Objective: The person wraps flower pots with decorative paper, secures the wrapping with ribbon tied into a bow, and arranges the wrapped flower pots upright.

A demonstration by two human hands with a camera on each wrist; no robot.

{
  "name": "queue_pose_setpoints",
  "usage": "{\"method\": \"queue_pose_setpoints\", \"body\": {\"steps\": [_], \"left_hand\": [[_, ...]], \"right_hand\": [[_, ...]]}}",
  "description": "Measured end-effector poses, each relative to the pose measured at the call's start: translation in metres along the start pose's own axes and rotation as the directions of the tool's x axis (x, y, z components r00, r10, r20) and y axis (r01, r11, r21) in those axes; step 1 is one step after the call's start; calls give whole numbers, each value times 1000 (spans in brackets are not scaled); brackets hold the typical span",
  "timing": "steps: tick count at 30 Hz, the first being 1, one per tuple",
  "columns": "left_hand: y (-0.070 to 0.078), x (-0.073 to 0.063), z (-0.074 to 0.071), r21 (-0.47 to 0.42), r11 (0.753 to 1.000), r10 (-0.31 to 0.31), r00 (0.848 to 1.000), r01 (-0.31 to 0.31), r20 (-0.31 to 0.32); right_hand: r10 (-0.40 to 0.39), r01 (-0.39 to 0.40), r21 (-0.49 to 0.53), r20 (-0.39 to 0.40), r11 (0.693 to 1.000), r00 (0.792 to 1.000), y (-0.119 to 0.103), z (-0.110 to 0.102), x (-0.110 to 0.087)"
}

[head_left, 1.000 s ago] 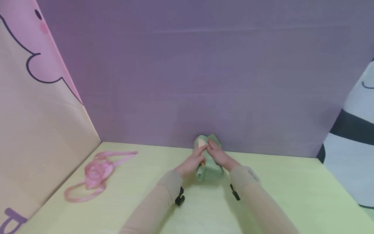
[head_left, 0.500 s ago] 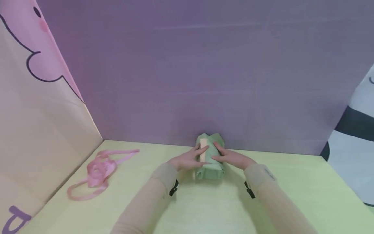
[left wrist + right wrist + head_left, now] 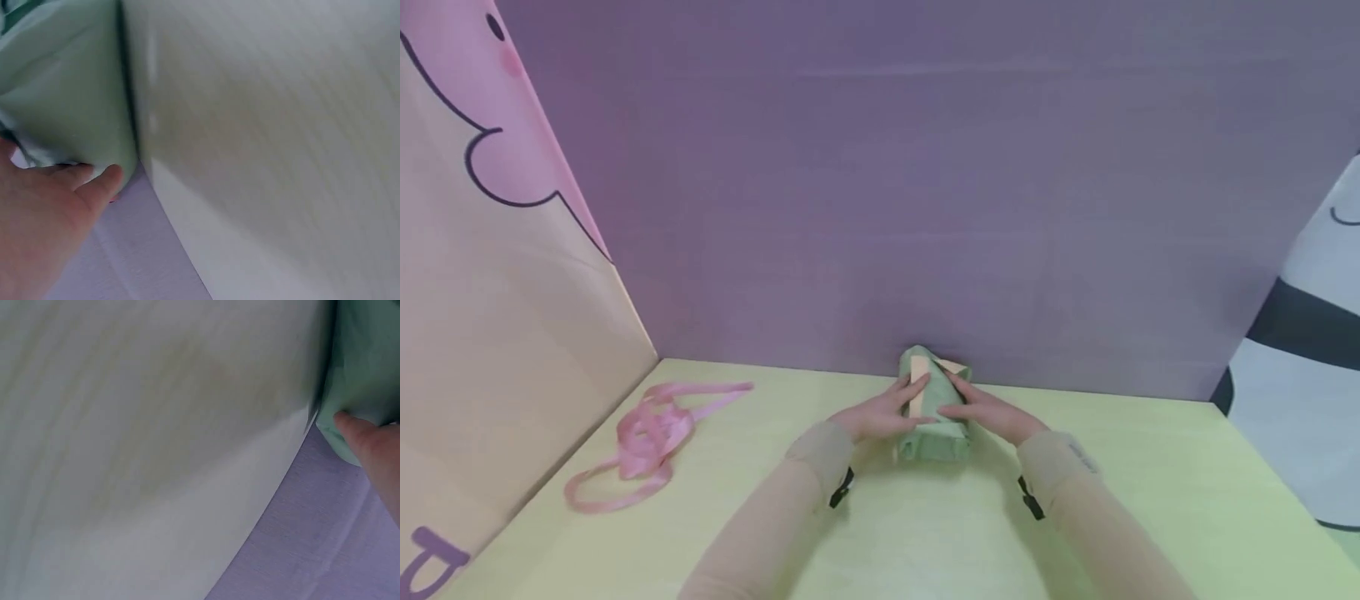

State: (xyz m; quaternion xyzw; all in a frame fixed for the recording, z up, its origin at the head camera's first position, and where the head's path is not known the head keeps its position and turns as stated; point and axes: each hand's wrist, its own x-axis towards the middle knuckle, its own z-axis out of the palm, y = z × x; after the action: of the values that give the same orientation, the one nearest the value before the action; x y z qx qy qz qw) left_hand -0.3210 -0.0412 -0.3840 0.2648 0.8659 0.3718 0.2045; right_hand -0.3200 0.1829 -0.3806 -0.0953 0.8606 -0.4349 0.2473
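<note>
A green wrapped package (image 3: 936, 450) lies on the table against the back wall. A cream strip (image 3: 919, 387) runs along its top, and a cream-sided flap (image 3: 953, 367) shows at its far right corner. My left hand (image 3: 880, 415) holds the package's left side, thumb and index finger spread over the top. My right hand (image 3: 996, 414) holds the right side in much the same way. In the left wrist view, fingertips (image 3: 109, 178) touch the green wrapping (image 3: 69, 94). A single finger (image 3: 356, 431) presses the wrapping in the right wrist view. What is inside the package is hidden.
A loose heap of pink ribbon (image 3: 651, 437) lies at the left of the pale yellow-green table (image 3: 1150, 483). The purple wall (image 3: 925, 208) rises right behind the package. Printed side panels (image 3: 512, 317) stand at left and right.
My hands, close together on top a second ago, have spread apart to the package's two sides. Since half a second ago, the far right flap has turned to show its cream side.
</note>
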Motion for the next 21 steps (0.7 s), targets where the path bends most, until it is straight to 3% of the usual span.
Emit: {"method": "queue_pose_setpoints", "body": {"steps": [10, 16, 21], "left_hand": [[-1, 1, 2, 30, 999, 26, 999, -25, -46], [-3, 6, 6, 136, 989, 71, 994, -59, -84], [-5, 8, 7, 142, 988, 85, 989, -67, -125]], "right_hand": [[-40, 40, 22, -3, 999, 999, -6, 1, 3], [-181, 169, -96, -128, 981, 975, -9, 9, 27], [-203, 174, -164, -182, 971, 962, -12, 13, 41]]}}
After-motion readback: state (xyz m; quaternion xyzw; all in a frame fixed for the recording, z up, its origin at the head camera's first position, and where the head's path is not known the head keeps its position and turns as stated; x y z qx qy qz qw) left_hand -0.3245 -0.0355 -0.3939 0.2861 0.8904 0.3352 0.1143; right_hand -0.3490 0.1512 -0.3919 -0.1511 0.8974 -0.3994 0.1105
